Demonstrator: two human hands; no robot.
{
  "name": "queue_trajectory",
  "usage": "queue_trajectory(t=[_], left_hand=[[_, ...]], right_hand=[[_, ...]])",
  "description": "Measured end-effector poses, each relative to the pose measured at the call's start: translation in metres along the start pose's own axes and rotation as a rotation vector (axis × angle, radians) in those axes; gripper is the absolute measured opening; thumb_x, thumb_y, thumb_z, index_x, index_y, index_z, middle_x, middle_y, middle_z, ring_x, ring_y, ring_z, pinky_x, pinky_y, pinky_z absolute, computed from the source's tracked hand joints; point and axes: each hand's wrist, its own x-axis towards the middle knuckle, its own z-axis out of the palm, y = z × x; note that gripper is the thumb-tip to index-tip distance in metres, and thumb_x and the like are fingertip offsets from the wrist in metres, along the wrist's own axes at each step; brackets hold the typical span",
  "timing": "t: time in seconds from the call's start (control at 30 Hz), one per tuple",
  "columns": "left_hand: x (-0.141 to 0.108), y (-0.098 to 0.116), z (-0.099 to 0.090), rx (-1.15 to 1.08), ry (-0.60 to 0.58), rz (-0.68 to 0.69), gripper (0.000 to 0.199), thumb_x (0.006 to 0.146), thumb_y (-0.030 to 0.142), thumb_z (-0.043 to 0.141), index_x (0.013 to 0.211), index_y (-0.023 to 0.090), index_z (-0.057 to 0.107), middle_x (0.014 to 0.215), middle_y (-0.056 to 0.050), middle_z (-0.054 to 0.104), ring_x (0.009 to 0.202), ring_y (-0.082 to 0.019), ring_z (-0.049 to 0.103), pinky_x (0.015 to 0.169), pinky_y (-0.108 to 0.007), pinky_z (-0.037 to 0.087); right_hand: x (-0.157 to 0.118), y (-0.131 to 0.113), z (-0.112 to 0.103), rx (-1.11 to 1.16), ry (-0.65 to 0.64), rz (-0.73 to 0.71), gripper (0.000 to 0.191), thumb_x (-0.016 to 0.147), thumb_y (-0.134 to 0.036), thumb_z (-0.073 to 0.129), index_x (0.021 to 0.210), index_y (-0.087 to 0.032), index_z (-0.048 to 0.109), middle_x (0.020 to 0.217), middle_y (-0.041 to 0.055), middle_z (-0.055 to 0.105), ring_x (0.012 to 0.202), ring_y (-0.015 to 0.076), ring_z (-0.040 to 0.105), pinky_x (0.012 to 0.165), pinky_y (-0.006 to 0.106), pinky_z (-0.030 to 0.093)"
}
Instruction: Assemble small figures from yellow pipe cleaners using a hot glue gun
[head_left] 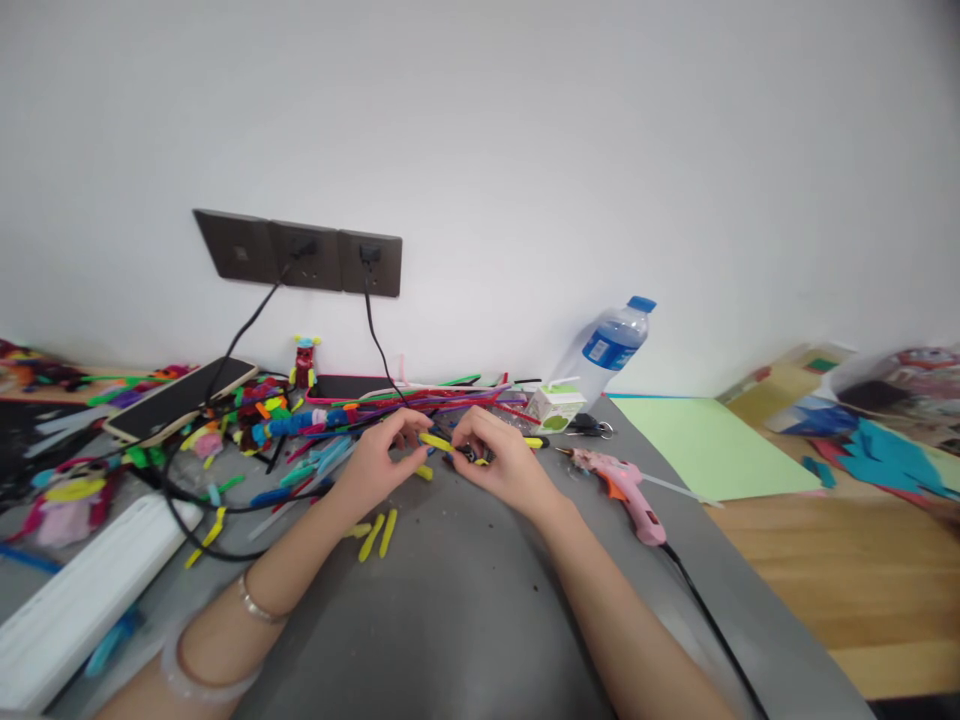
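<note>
A short yellow pipe cleaner piece [435, 441] spans the gap between my two hands, above the grey table. Its left end is pinched in the fingertips of my left hand [394, 450]. My right hand [504, 455] is closed at the other end, around a small black-and-yellow thing [474, 457] that its fingers partly cover. Below my left hand lie several cut yellow pipe cleaner pieces [388, 533]. To the right of my right hand, a pink glue gun [622, 488] rests with its nozzle pointing left.
Behind my hands are long coloured pipe cleaners [450, 396], a small white-and-green box [556, 406] and a tilted water bottle [616, 345] against the wall. Finished pipe cleaner figures [304, 362], a phone [184, 400], black cables and a white block [94, 600] crowd the left. Green paper [712, 445] lies right.
</note>
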Motion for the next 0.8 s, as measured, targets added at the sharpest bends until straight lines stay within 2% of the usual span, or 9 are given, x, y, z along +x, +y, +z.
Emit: queue_trajectory(t=[0.47, 0.8], left_hand=[[-0.0001, -0.0007, 0.0012, 0.048, 0.022, 0.011, 0.018, 0.083, 0.017, 0.056, 0.099, 0.019, 0.063, 0.085, -0.001, 0.069, 0.073, -0.014, 0.062, 0.067, -0.025, 0.048], [-0.0015, 0.0052, 0.0016, 0.110, -0.022, 0.063, 0.021, 0.081, 0.010, 0.055, 0.099, 0.020, 0.062, 0.090, -0.002, 0.071, 0.074, -0.015, 0.064, 0.075, -0.028, 0.053]], right_hand=[[0.0010, -0.0007, -0.0002, 0.003, 0.009, 0.006, 0.017, 0.081, -0.006, 0.057, 0.084, -0.021, 0.052, 0.079, -0.0001, 0.050, 0.065, 0.0130, 0.045, 0.058, 0.025, 0.037], [0.0003, -0.0010, 0.0012, 0.022, 0.000, 0.008, 0.016, 0.082, -0.007, 0.057, 0.084, -0.022, 0.051, 0.080, -0.0001, 0.051, 0.065, 0.0131, 0.046, 0.059, 0.026, 0.037]])
